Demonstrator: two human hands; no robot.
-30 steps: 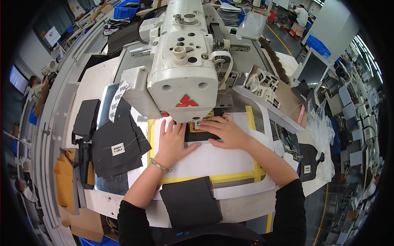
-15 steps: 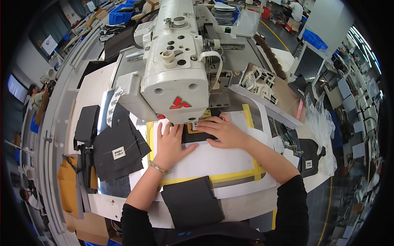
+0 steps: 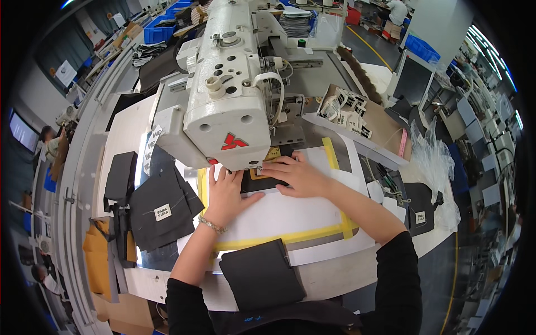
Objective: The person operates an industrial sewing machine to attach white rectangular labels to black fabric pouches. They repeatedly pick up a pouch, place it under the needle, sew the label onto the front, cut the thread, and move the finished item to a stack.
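Under the head of a large white industrial sewing machine [image 3: 226, 120] lies a black fabric piece [image 3: 267, 183]. A small tan frame [image 3: 257, 173] rests on it, partly hidden by fingers and the machine. My left hand [image 3: 228, 196], a beaded bracelet on its wrist, lies with fingers spread at the fabric's left edge, thumb pointing right. From the right, my right hand [image 3: 301, 177] reaches over the fabric with fingers laid flat, their tips beside the tan frame. Beneath both hands is a white sheet [image 3: 279, 215] edged with yellow tape [image 3: 279, 240].
Dark fabric pieces with a pale label [image 3: 148, 223] are stacked at the left; another dark stack [image 3: 262, 273] lies in front of me. An open box [image 3: 385, 142] of labels, a clear plastic bag [image 3: 432, 162] and a labelled dark piece [image 3: 419, 212] sit at the right.
My view has tilted slightly, so the machine appears farther left. Both hands keep almost the same place on the fabric.
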